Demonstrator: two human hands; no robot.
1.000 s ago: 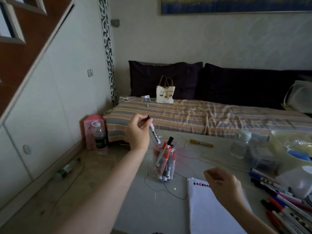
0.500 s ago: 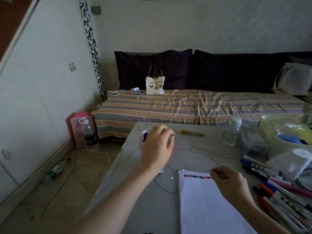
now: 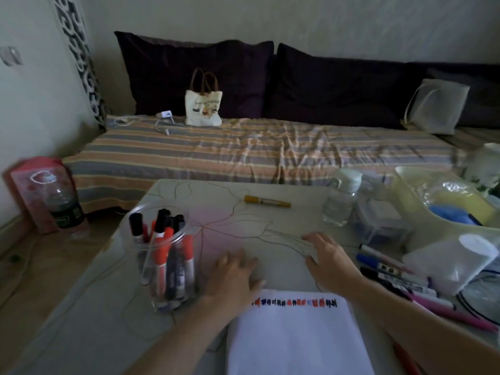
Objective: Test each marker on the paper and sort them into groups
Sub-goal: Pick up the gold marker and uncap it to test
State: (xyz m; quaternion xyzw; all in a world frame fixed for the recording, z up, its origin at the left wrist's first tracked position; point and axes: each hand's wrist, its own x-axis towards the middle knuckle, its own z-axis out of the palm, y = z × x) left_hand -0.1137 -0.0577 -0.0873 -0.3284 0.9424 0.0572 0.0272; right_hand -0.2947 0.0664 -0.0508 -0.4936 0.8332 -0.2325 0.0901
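Paper [image 3: 297,336] lies at table's [image 3: 113,328] near edge, row of test marks along its far edge. Left hand [image 3: 234,277] rests just beyond paper's far left corner, fingers spread, holding nothing. Right hand [image 3: 328,259] beyond paper's far right corner, fingers loosely extended, empty. Clear jar [image 3: 165,255] of red and black markers left of paper, near table's left edge. Loose markers [image 3: 400,280] right of paper. Yellow marker [image 3: 267,201] far beyond paper, open tabletop between.
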